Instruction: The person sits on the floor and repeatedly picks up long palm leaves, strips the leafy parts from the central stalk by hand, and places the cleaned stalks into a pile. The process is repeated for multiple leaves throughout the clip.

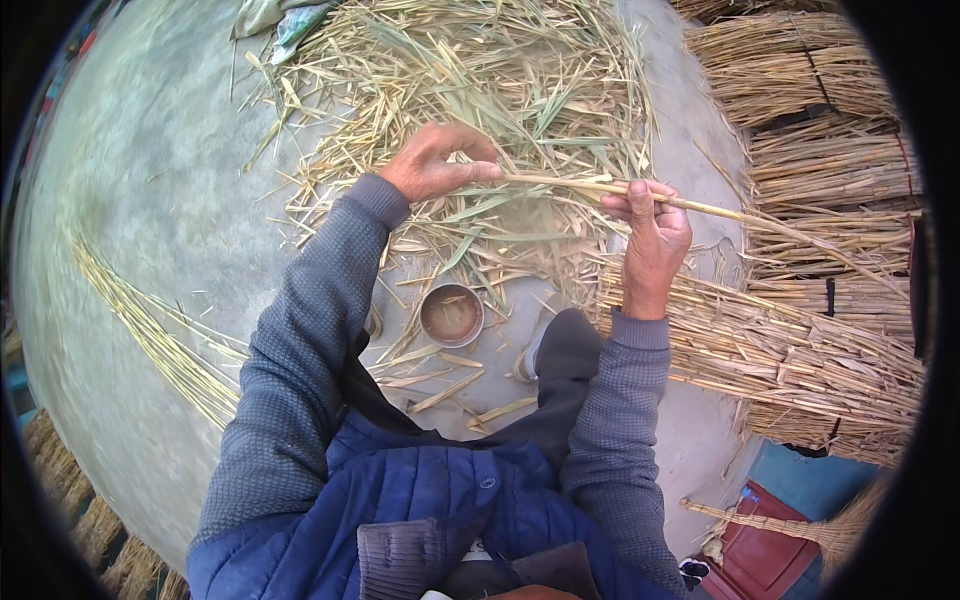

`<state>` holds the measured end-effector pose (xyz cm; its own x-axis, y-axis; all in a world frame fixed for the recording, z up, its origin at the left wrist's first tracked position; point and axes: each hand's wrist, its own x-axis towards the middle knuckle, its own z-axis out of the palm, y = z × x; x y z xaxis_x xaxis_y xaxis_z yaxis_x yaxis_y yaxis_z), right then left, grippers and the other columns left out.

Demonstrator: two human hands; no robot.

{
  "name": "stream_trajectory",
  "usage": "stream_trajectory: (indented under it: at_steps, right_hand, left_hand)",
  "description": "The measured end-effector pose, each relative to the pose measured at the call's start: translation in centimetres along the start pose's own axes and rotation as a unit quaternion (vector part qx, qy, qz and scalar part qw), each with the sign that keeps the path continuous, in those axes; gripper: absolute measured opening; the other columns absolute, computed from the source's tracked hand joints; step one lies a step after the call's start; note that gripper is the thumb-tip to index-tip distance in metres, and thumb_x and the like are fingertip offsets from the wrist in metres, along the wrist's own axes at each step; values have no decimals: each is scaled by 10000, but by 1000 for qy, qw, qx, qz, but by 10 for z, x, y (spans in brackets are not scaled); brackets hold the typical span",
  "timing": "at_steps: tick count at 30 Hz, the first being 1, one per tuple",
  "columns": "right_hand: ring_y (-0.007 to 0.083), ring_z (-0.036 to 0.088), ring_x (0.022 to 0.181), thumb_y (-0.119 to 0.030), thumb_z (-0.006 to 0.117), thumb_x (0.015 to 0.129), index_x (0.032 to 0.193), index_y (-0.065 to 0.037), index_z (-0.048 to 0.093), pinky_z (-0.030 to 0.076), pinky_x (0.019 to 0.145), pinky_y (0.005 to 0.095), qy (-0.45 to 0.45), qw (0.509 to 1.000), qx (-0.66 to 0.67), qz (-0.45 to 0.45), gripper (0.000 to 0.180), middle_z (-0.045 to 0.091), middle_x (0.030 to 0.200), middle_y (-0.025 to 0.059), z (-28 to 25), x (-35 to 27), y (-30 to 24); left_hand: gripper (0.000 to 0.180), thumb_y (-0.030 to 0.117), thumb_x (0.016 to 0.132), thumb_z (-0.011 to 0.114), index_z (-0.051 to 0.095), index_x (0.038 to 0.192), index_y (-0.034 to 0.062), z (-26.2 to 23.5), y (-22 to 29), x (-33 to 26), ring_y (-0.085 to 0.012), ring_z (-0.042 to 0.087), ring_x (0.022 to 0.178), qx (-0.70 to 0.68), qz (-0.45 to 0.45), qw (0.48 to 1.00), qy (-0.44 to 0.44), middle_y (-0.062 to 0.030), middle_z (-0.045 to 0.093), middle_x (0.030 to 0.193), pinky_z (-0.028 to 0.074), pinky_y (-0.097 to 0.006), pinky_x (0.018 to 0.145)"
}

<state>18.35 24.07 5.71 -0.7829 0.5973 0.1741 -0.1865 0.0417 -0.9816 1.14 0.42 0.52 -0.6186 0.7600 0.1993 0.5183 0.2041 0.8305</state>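
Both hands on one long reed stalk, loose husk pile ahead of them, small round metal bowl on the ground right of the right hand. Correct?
Not quite: the head view shows the bowl on the ground below and between the hands, near the person's knee, not right of the right hand. What lies to the right is the reed bundles. The rest holds: the left hand and right hand both grip one long reed stalk, with the husk pile ahead.

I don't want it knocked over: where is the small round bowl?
In the head view, the small round bowl sits on the ground, centre, just below the straw pile, between the person's forearms.
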Motion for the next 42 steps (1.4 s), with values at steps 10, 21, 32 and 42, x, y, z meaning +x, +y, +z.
stream_trajectory:
  at_steps: [10,21,32,42]
  right_hand:
    - [232,730,823,-161,659,980,1061,44,608,607,767,317,-52,998,35,0,226,711,954,175,10,1,1]
    - [210,731,795,-166,674,971,1052,36,622,607,732,296,-23,1000,9,-3,223,717,925,159,13,4,12]
    - [164,719,732,-175,703,956,1040,29,627,571,653,242,-19,999,25,29,233,713,849,108,51,-2,24]
    - [142,711,774,-201,689,969,1043,10,617,552,667,230,-60,995,47,69,235,699,879,81,69,-9,38]
  left_hand:
    - [199,187,932,728,707,1009,4,7,-9,-1,-85,672,856,-214,-141,962,-99,-49,749,910,528,-246,746]
    - [334,405,886,728,698,936,76,-51,-28,-12,-197,622,792,272,-142,937,166,-77,713,831,450,-382,836]
    - [226,217,834,810,759,991,64,34,22,7,-147,652,783,-143,-8,987,74,-42,722,877,520,-297,689]
    - [174,197,893,754,712,933,33,13,14,7,-138,685,814,-122,-14,988,96,-69,747,913,524,-298,742]
